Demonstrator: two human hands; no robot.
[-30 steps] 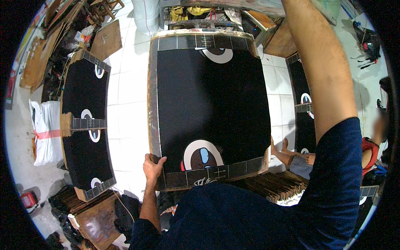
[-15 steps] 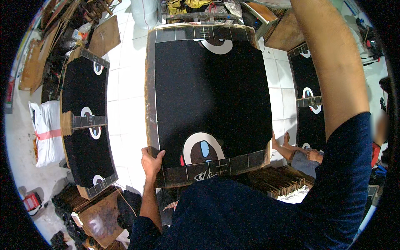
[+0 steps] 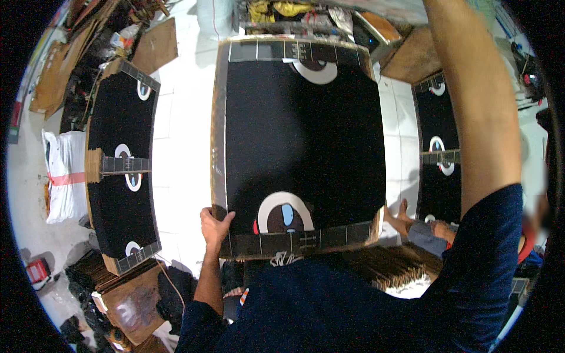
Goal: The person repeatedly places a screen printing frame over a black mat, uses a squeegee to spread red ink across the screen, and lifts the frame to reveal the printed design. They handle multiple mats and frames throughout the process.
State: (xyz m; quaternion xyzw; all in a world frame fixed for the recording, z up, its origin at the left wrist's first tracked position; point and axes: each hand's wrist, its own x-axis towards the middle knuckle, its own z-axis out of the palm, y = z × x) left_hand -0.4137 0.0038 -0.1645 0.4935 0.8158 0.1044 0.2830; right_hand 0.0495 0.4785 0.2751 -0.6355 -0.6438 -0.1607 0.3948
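Observation:
A large board (image 3: pixel 218 147) covered with a black fabric panel (image 3: pixel 294 132) lies before me. White-ringed eye motifs show on the panel: one eye (image 3: pixel 286 213) at the near edge, another (image 3: pixel 316 72) at the far edge. Dark strips with pale ruled lines border it, including a near strip (image 3: pixel 268 243). My left hand (image 3: pixel 215 226) is closed on the board's near left edge, thumb on top, the other fingers mostly hidden at the side. Stretched up along the right, my right forearm (image 3: pixel 474 88) leaves the picture at the top, so that hand is hidden.
Similar black fabric-covered boards stand in stacks at left (image 3: pixel 122 112) and right (image 3: pixel 438 120). White floor tiles (image 3: pixel 182 135) run between them. A seated person's leg (image 3: pixel 425 237) is near right. Upright brown boards (image 3: pixel 406 279) stand close by; a white sack (image 3: pixel 65 176) lies far left.
The view has shifted slightly, and the central board sits a little farther right in it. My right forearm appears slightly lower and farther right. The left hand keeps its hold on the board's edge.

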